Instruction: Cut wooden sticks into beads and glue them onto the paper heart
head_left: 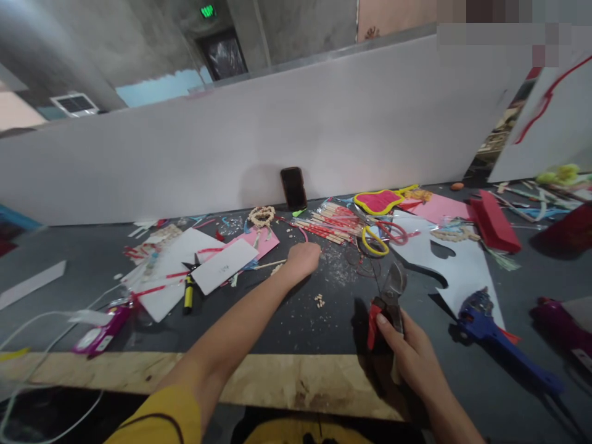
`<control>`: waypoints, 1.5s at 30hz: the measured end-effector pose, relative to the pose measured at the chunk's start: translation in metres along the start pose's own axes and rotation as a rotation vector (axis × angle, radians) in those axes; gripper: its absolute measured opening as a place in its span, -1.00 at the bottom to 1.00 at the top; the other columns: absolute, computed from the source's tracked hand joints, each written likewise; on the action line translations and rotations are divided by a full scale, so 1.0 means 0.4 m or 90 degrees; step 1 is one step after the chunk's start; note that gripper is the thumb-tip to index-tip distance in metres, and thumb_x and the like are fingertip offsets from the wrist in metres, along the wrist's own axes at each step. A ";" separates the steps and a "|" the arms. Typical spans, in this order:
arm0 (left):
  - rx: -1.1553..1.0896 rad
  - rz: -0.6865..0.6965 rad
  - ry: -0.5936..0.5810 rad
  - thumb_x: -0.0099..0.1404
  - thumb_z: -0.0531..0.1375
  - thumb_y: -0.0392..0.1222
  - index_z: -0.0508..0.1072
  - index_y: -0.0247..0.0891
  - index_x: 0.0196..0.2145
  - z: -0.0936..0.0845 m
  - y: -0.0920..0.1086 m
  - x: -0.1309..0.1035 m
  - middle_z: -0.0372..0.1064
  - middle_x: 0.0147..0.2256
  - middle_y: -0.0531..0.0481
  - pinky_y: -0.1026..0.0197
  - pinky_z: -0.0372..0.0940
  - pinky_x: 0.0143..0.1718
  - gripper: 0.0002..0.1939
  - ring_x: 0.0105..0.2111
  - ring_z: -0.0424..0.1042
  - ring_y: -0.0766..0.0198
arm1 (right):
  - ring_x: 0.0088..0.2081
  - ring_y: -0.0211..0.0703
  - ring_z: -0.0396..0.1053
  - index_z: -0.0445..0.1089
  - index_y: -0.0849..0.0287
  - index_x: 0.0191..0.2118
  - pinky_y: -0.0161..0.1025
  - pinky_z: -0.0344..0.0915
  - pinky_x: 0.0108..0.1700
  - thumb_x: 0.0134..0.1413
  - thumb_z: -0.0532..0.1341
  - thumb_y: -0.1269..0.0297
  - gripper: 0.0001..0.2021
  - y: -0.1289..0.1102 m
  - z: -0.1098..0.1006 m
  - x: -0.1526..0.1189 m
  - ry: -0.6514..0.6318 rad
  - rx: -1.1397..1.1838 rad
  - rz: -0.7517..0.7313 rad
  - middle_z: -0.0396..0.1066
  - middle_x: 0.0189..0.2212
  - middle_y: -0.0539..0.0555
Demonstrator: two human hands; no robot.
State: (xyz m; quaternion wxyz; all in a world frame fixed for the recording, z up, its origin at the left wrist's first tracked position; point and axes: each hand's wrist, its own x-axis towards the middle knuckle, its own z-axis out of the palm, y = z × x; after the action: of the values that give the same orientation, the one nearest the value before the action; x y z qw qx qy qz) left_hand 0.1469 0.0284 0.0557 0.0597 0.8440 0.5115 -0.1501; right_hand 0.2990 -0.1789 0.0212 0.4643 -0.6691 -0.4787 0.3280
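Note:
My right hand point(409, 354) is wrapped round a pair of pruning shears point(393, 287) with red on the handle, blades pointing away from me above the dark tabletop. My left hand point(304, 262) is stretched forward with its fingers closed, low over the table; what they hold, if anything, is hidden. A thin pink strip point(304, 233) lies just beyond it. To its right is a spread of wooden sticks in red printed wrappers point(330, 222). Several small cut pieces of wood point(319, 301) lie between my hands, among pale crumbs.
Yellow-handled scissors point(374, 242) and a white cut-out board point(467, 277) lie right of the sticks. A blue glue gun point(504, 345) rests at the right. A phone point(293, 188) leans on the white partition point(208, 154). Left are a white card point(224, 266) and yellow-handled pliers point(189, 295).

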 end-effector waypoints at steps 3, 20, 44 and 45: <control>-0.012 0.022 -0.015 0.28 0.09 -0.15 0.30 -0.29 -0.04 -0.005 -0.006 -0.026 0.28 -0.07 -0.12 0.03 0.31 -0.17 -0.69 -0.15 0.35 0.18 | -0.33 -0.14 0.36 0.37 0.21 -0.19 -0.27 0.30 -0.28 0.01 0.09 -0.02 -0.60 -0.001 0.000 -0.001 0.007 -0.003 -0.002 0.44 -0.36 0.05; -0.006 -0.037 0.011 0.28 0.10 -0.15 0.29 -0.29 -0.04 -0.028 -0.034 0.011 0.28 -0.07 -0.12 0.03 0.31 -0.17 -0.68 -0.15 0.35 0.17 | -0.38 -0.18 0.33 0.35 0.20 -0.27 -0.29 0.27 -0.33 0.04 0.06 -0.03 -0.63 0.001 0.007 -0.005 0.019 -0.021 -0.031 0.40 -0.43 0.01; -0.256 0.094 0.079 0.19 0.03 -0.24 0.42 -0.23 -0.17 0.029 -0.039 -0.266 0.47 -0.24 -0.08 0.24 0.24 -0.26 -0.72 -0.23 0.42 0.17 | -0.31 -0.17 0.34 0.33 0.16 -0.21 -0.29 0.28 -0.27 0.06 0.05 -0.01 -0.65 -0.025 0.003 -0.005 0.007 -0.012 -0.023 0.41 -0.34 0.04; -0.284 0.096 0.085 0.22 0.01 -0.19 0.39 -0.25 -0.11 0.032 -0.046 -0.282 0.47 -0.23 -0.07 0.26 0.25 -0.27 -0.69 -0.24 0.42 0.19 | -0.32 -0.18 0.34 0.32 0.15 -0.23 -0.30 0.29 -0.28 0.07 0.04 -0.01 -0.66 -0.033 0.003 -0.005 0.006 -0.011 -0.027 0.41 -0.35 0.04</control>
State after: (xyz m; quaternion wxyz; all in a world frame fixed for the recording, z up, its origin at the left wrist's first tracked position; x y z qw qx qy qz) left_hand 0.0794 -0.0616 0.0800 0.2214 0.8539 0.4701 0.0274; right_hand 0.2929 -0.1790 0.0331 0.4672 -0.6644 -0.4937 0.3108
